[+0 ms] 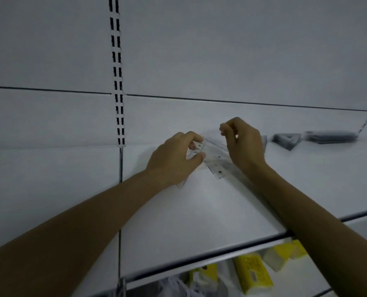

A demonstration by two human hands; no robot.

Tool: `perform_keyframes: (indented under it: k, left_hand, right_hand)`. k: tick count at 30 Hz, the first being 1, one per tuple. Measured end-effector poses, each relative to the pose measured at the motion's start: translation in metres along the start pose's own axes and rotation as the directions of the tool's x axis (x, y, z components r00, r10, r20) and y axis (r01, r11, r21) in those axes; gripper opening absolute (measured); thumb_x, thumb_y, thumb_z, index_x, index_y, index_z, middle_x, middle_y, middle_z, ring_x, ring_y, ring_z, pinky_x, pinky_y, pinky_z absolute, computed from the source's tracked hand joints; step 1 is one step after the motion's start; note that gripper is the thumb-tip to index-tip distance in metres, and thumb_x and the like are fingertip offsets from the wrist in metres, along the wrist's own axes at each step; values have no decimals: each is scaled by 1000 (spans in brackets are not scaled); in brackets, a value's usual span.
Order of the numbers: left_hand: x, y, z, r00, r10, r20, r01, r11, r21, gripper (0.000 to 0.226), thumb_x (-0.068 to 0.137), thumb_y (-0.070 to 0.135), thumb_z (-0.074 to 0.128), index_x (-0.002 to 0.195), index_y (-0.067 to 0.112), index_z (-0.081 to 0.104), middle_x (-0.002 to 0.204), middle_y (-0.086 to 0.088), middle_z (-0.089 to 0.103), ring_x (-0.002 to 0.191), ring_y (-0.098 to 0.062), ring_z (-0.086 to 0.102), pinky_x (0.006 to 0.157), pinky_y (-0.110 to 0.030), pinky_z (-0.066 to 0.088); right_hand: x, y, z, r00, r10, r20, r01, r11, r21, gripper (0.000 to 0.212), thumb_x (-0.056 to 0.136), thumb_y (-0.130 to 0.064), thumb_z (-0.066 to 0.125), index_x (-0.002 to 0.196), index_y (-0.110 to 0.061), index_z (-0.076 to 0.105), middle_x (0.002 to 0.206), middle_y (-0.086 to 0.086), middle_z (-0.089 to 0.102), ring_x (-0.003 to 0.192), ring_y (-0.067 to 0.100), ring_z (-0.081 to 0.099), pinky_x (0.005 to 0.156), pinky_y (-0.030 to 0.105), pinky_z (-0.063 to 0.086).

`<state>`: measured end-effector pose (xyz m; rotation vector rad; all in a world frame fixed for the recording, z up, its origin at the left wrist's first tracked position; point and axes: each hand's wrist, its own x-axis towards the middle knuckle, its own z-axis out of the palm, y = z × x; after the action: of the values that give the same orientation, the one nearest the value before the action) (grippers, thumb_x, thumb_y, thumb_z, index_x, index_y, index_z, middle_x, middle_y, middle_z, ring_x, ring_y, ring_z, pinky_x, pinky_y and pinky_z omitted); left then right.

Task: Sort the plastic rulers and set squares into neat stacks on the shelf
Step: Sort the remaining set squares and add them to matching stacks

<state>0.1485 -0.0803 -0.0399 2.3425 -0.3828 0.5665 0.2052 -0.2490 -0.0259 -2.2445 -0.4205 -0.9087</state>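
Observation:
A bunch of clear plastic rulers [215, 162] is held just above the white shelf [199, 211], near its back. My left hand [176, 159] grips the bunch at its left end, thumb below and fingers curled over the top. My right hand [242, 144] is at the bunch's right side, its fingertips pinching a thin clear piece at the top. Further right on the shelf lies a grey pile of set squares [287, 141], and beyond it a flat stack of rulers [330, 137].
A slotted upright [118, 82] runs down the white back panel at the left. The shelf's metal front edge [199, 260] crosses below my arms. On the lower shelf lie yellow packets [253, 273] and white items.

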Motion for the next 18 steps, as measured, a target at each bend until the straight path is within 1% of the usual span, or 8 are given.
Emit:
perform_keyframes:
  k: [3,5,7,8,10,11,13,18]
  left_hand:
    - [1,20,-3,985,-172,12,168,938,-305,20,91,35,54,107,23,57,89,6,57,70,-8,51,66,-25,42]
    - [2,37,-11,921,-362,145,374,717,-589,29,92,43,49,101,19,61,78,3,56,74,-12,56,68,-25,45]
    - [3,44,-17,855,-416,309,508,557,-656,46,90,57,44,106,19,65,85,-4,57,92,-21,61,84,-36,49]
    - [2,43,-18,841,-403,362,536,520,-665,50,88,61,42,106,21,66,87,-6,58,87,-20,62,79,-34,51]
    - [-2,39,-20,838,-375,395,541,490,-683,50,87,64,41,96,23,68,74,1,51,54,-10,44,49,-21,38]
    - [-1,38,-21,841,-375,390,536,475,-698,49,88,63,41,90,22,66,68,3,48,49,-8,35,44,-19,31]
    - [1,38,-23,848,-386,364,518,458,-722,44,91,59,41,81,21,62,61,4,46,47,-8,32,44,-20,27]
    - [3,35,-28,909,-343,237,397,538,-744,37,94,47,44,83,18,63,55,4,39,46,-8,30,45,-20,27]
  right_hand:
    - [-4,-12,-7,964,-170,-204,172,985,-8,25,96,-27,49,85,-8,60,76,0,61,68,14,54,61,26,43]
    - [-11,-25,-5,927,-308,-213,308,951,-34,23,95,-25,50,84,-8,62,75,-1,58,67,11,51,60,21,39]
    - [-18,-34,1,893,-426,-149,430,903,-2,22,94,-21,48,88,-7,64,78,4,63,68,15,55,62,26,43]
    - [-19,-36,4,875,-467,-127,473,881,17,23,93,-19,47,90,-6,65,79,6,65,69,17,57,62,30,46]
    - [-21,-35,6,854,-507,-120,515,856,52,25,93,-17,45,90,-5,66,81,6,66,71,19,59,62,37,48]
    - [-21,-35,5,848,-515,-126,526,848,66,27,94,-18,44,90,-4,67,83,6,67,73,20,59,62,39,49]
    - [-21,-35,4,834,-536,-128,547,834,74,30,93,-17,41,92,-4,68,87,6,68,78,19,60,66,38,49]
    - [-23,-37,2,817,-571,-78,576,812,93,33,87,-12,38,104,-6,65,99,5,68,89,14,60,77,28,50]
